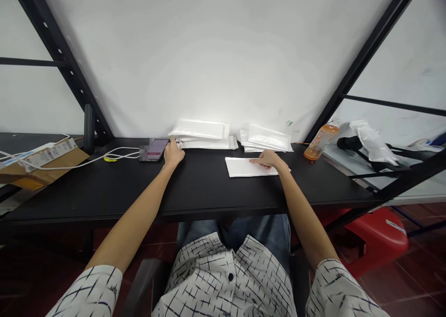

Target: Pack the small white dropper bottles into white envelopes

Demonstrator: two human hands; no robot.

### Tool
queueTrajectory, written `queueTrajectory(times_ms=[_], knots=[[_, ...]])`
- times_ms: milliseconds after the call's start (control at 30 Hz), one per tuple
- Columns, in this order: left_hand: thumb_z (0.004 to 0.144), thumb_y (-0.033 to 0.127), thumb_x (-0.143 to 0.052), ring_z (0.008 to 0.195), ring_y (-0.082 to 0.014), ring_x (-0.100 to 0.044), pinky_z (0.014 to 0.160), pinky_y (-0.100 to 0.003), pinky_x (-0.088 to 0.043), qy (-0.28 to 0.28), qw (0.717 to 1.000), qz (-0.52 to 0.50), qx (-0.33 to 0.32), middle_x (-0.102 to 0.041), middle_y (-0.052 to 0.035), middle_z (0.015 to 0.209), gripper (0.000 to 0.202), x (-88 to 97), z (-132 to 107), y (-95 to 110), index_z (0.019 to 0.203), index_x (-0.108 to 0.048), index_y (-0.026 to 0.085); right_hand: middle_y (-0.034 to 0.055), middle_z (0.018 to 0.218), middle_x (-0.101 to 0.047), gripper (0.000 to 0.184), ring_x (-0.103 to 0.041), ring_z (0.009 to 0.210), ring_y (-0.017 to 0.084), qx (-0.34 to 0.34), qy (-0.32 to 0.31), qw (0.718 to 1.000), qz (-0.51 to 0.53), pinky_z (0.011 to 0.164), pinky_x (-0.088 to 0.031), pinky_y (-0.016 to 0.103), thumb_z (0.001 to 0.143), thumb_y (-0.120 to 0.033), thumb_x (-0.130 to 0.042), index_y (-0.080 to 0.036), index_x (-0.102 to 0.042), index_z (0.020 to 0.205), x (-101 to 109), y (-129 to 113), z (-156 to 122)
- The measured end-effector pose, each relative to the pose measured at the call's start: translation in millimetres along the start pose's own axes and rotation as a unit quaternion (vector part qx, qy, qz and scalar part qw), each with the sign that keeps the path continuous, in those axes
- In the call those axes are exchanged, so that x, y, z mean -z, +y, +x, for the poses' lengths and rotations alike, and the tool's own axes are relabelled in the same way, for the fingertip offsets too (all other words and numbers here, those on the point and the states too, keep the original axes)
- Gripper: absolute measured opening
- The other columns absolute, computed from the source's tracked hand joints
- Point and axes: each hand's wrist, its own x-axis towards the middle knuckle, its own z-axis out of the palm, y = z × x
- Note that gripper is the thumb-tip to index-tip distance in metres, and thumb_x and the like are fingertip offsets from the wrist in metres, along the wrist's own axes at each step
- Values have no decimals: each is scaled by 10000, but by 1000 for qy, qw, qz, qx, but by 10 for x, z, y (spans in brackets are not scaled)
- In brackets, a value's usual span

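Note:
My left hand [173, 153] is at the back of the black desk, between a phone [157, 149] and the left stack of white padded mailers [202, 130]. Its fingers are curled and partly hidden. A small whitish thing shows beside the fingertips, too small to name. Over a single white padded mailer [240, 167] lying flat on the desk rests my right hand [268, 159]. Its index finger is stretched leftward across the mailer, the other fingers bent beneath. Behind it, a second stack of white mailers [268, 137] leans near the wall.
An orange drink bottle [321, 141] stands tilted in view at the right by the black frame post. White cables [118, 155] cross the left of the desk [198, 189] to a cardboard box [52, 163]. A red stool [379, 238] stands below at right.

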Motion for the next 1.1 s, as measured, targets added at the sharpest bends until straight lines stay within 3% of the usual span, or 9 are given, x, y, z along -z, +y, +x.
queueTrajectory(times_ms=[167,433,667,867,1100], knots=[[797,83,-573,1182,-386,-612,942,-427,-506,-17,999,42,-16,-618,-249,1250,431,2,11,-30,1226,-614,90,19,455,-551,535,-502,412,117,5,5,1000,-17,555,-412,265,799,-581,-702,-178,-522,495,6,-15,-23],[803,112,-546,1105,-379,-644,896,-417,-513,-40,998,32,-23,-697,-213,1109,267,89,71,-41,1035,-675,139,23,441,-544,580,-528,452,135,1,6,999,-40,576,-400,271,783,-652,-676,-186,-513,480,4,-21,-23],[808,194,-520,1016,-358,-673,833,-381,-514,-64,996,57,-36,-733,-208,1044,249,156,111,-52,979,-694,143,5,408,-509,593,-512,438,124,-2,9,999,-53,585,-407,266,811,-602,-683,-194,-465,439,15,-74,-85],[779,191,-549,1074,-388,-665,889,-419,-512,-46,995,87,-14,-719,-238,1096,330,268,120,-71,1059,-698,102,7,457,-558,516,-529,432,117,20,-19,999,19,534,-443,242,748,-557,-769,-180,-534,486,-46,-72,-48],[778,164,-508,1105,-375,-665,915,-391,-508,-42,995,81,-35,-735,-214,1075,322,261,141,-45,1021,-711,106,4,420,-527,548,-500,404,110,62,-44,997,27,509,-430,232,759,-590,-741,-182,-526,464,-145,-310,-160]])
